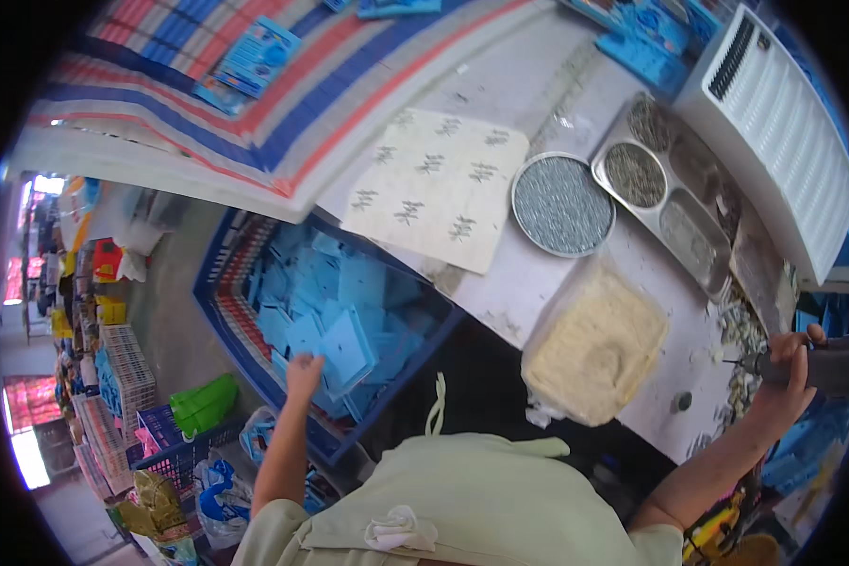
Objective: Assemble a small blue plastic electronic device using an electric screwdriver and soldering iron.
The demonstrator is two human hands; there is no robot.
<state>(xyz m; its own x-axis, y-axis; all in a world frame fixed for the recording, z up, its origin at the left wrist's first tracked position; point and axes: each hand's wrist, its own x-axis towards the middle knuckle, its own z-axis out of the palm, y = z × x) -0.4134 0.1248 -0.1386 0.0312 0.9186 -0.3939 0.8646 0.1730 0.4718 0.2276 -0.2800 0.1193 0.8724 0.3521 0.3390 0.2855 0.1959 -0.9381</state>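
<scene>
My left hand is closed at the edge of a flat light-blue packet, over a blue plastic crate. Many similar blue packets lie loosely heaped in that crate. Out at the far right, my right hand is wrapped round a dark grey power screwdriver, whose thin bit points left. On the white table between them sit a round tin of small grey metal pieces and a tub of pale yellowish material. A cream sheet carries several small clusters of dark pieces.
A metal compartment tray holds small metal parts, beside a white ribbed tray. Striped cloth covers the surface at the upper left, with blue packages on it. Baskets and a green bag stand on the left.
</scene>
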